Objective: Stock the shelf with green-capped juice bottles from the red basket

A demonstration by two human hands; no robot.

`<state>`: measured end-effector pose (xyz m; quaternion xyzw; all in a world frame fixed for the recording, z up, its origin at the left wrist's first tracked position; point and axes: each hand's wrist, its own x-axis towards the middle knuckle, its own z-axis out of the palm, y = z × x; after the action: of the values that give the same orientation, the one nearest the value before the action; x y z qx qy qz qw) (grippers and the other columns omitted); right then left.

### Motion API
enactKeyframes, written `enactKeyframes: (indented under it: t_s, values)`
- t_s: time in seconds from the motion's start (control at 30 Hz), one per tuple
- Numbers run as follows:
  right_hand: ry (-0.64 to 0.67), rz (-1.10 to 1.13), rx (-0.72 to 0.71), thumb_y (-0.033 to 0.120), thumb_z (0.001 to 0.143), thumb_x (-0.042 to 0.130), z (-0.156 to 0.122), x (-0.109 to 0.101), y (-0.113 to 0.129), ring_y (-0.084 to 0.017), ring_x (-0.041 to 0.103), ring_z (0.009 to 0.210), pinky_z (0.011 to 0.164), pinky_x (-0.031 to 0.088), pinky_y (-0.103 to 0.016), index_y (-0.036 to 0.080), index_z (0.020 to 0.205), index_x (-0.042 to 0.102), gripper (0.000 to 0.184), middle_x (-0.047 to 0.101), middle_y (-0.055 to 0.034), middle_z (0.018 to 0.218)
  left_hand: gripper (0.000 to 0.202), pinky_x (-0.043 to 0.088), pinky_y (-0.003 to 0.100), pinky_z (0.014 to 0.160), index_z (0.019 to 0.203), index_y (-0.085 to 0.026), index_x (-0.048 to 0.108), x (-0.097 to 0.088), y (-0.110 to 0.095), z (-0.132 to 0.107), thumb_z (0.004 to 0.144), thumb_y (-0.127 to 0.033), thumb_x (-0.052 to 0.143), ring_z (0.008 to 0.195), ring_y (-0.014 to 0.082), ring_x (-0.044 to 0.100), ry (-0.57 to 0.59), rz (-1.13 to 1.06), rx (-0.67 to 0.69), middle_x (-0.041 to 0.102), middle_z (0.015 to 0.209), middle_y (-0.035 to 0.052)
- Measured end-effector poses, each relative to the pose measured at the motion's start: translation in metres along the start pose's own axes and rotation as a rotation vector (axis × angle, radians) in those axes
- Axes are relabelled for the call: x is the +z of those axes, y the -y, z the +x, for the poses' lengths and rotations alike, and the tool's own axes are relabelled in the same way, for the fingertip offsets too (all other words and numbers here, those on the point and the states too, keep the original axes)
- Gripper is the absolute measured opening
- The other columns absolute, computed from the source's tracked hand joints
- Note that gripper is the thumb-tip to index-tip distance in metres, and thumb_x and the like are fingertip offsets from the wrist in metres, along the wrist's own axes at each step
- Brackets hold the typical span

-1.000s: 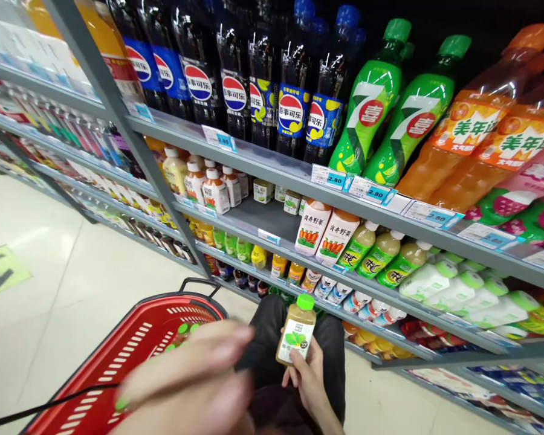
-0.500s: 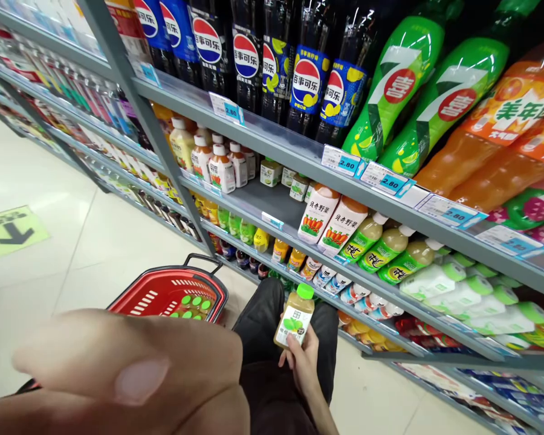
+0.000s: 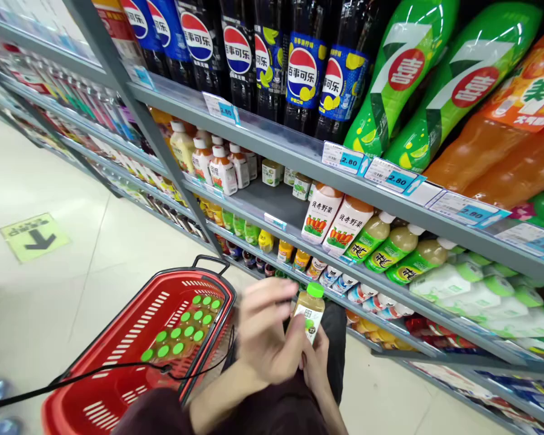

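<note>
A small juice bottle with a bright green cap and a white label stands upright above my lap. My right hand is wrapped round its lower part. Beside and partly in front of the bottle is my left hand, its fingers apart and smeared by motion. The left thumb overlaps the label; whether it touches the bottle I cannot tell. On my left, a red shopping basket on the floor contains several green-capped bottles in rows.
Ahead runs a drinks shelf with cola bottles, green soda bottles and carrot-label bottles. Small green-label bottles stand farther back. A black cord crosses the basket. A yellow arrow sign lies on the floor.
My left hand has dropped from close to the camera at lower left to beside the bottle, uncovering more of the basket. My right hand still holds the bottle.
</note>
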<state>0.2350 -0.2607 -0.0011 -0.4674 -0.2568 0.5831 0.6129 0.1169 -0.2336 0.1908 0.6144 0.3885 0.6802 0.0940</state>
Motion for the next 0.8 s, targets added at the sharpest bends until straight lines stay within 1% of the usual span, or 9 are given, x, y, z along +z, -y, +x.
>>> enactKeyframes:
  t_s: [0.07, 0.13, 0.2, 0.23, 0.3, 0.37, 0.5, 0.67, 0.8]
  values:
    - [0.014, -0.014, -0.018, 0.049, 0.079, 0.083, 0.003, -0.002, -0.002, -0.005, 0.044, 0.033, 0.031, 0.032, -0.017, 0.019, 0.111, 0.067, 0.047, 0.067, 0.0033, 0.064, 0.031, 0.055, 0.043, 0.101, 0.121, -0.027, 0.061, 0.025, 0.043, -0.012, 0.091, -0.020, 0.066, 0.116, 0.0230, 0.065, 0.195, 0.005, -0.156, 0.065, 0.126, 0.0067]
    - [0.025, -0.035, -0.032, 0.047, 0.082, 0.082, 0.005, -0.002, -0.003, -0.007, 0.047, 0.034, 0.031, 0.032, -0.016, 0.019, 0.114, 0.066, 0.046, 0.065, 0.0041, 0.062, 0.035, 0.056, 0.042, 0.100, 0.130, -0.022, 0.059, 0.033, 0.075, -0.037, 0.095, -0.029, 0.061, 0.123, 0.0258, 0.063, 0.415, -0.066, -0.476, 0.063, 0.133, 0.0120]
    - [0.034, -0.055, -0.038, 0.046, 0.083, 0.081, 0.007, -0.001, -0.004, -0.007, 0.048, 0.034, 0.032, 0.034, -0.017, 0.018, 0.115, 0.066, 0.045, 0.063, 0.0052, 0.059, 0.045, 0.059, 0.038, 0.092, 0.135, -0.020, 0.055, 0.027, 0.094, -0.064, 0.096, -0.039, 0.061, 0.114, 0.0256, 0.067, 0.574, -0.231, -0.787, 0.065, 0.130, 0.0128]
    - [0.043, -0.062, -0.037, 0.046, 0.084, 0.081, 0.008, -0.001, -0.005, -0.007, 0.048, 0.034, 0.032, 0.035, -0.017, 0.018, 0.115, 0.066, 0.045, 0.063, 0.0052, 0.058, 0.051, 0.061, 0.035, 0.080, 0.138, -0.019, 0.052, 0.022, 0.098, -0.074, 0.095, -0.044, 0.061, 0.106, 0.0252, 0.070, 0.628, -0.302, -0.911, 0.066, 0.130, 0.0130]
    - [0.062, -0.071, -0.029, 0.046, 0.084, 0.080, 0.009, 0.002, -0.008, -0.008, 0.050, 0.036, 0.033, 0.035, -0.017, 0.018, 0.115, 0.066, 0.044, 0.065, 0.0036, 0.061, 0.061, 0.058, 0.029, 0.059, 0.142, -0.019, 0.048, 0.011, 0.101, -0.086, 0.093, -0.052, 0.061, 0.094, 0.0248, 0.072, 0.682, -0.392, -1.070, 0.067, 0.129, 0.0136]
    - [0.067, -0.078, -0.021, 0.047, 0.085, 0.079, 0.009, 0.004, -0.011, -0.008, 0.053, 0.038, 0.032, 0.033, -0.017, 0.017, 0.113, 0.066, 0.043, 0.069, 0.0009, 0.068, 0.063, 0.058, 0.029, 0.058, 0.141, -0.017, 0.049, 0.004, 0.103, -0.086, 0.091, -0.052, 0.063, 0.094, 0.0253, 0.071, 0.686, -0.403, -1.093, 0.067, 0.127, 0.0137]
    - [0.053, -0.110, -0.018, 0.047, 0.085, 0.080, 0.010, 0.008, -0.014, -0.008, 0.053, 0.038, 0.032, 0.032, -0.016, 0.018, 0.114, 0.066, 0.044, 0.071, -0.0008, 0.074, 0.051, 0.058, 0.034, 0.091, 0.132, -0.016, 0.058, 0.001, 0.113, -0.069, 0.089, -0.042, 0.068, 0.109, 0.0249, 0.068, 0.696, -0.345, -0.993, 0.069, 0.126, 0.0113]
    - [0.026, -0.169, -0.024, 0.048, 0.084, 0.079, 0.012, 0.013, -0.015, -0.008, 0.051, 0.039, 0.033, 0.032, -0.016, 0.017, 0.115, 0.065, 0.046, 0.067, 0.0014, 0.069, 0.053, 0.054, 0.036, 0.100, 0.137, -0.019, 0.056, -0.003, 0.128, -0.064, 0.089, -0.039, 0.069, 0.112, 0.0235, 0.067, 0.714, -0.315, -0.899, 0.067, 0.133, 0.0103]
    - [0.026, -0.208, -0.008, 0.048, 0.083, 0.081, 0.013, 0.020, -0.020, -0.008, 0.053, 0.043, 0.034, 0.034, -0.017, 0.017, 0.121, 0.063, 0.053, 0.068, 0.0005, 0.073, 0.061, 0.051, 0.040, 0.106, 0.144, -0.020, 0.050, -0.012, 0.134, -0.066, 0.088, -0.036, 0.070, 0.119, 0.0246, 0.064, 0.678, -0.274, -0.859, 0.064, 0.137, 0.0107]
